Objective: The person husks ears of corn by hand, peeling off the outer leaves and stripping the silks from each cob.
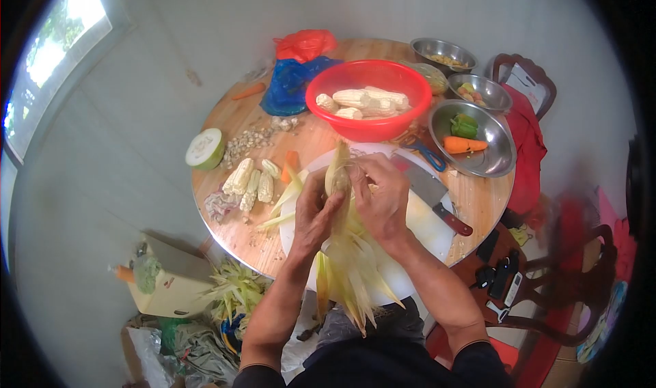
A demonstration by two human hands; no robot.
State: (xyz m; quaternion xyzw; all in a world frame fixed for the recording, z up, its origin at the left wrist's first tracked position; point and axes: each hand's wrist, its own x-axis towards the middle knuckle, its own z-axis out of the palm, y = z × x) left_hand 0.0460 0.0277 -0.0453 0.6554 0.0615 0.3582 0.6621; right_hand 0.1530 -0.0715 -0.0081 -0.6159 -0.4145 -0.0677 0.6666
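Observation:
An ear of corn (337, 176), partly husked, is held upright over the white cutting board (430, 234). My left hand (318, 210) wraps round its lower part. My right hand (379, 193) is closed near its upper right side, fingers bent at the husk or silk; exactly what they pinch is too small to tell. Loose husk leaves (352, 265) hang down below both hands. Right of my right hand, a cleaver (427, 186) with a brown handle lies on the board. Behind the hands, a red basin (369, 70) holds several peeled ears of corn (352, 98).
Metal bowls stand at the right, one with a carrot (465, 145) and green pepper (464, 126). Blue scissors (429, 154) lie nearby. Corn pieces (249, 186), a cut melon (205, 149) and a blue bag (287, 87) are at the left. A chair (581, 285) stands lower right.

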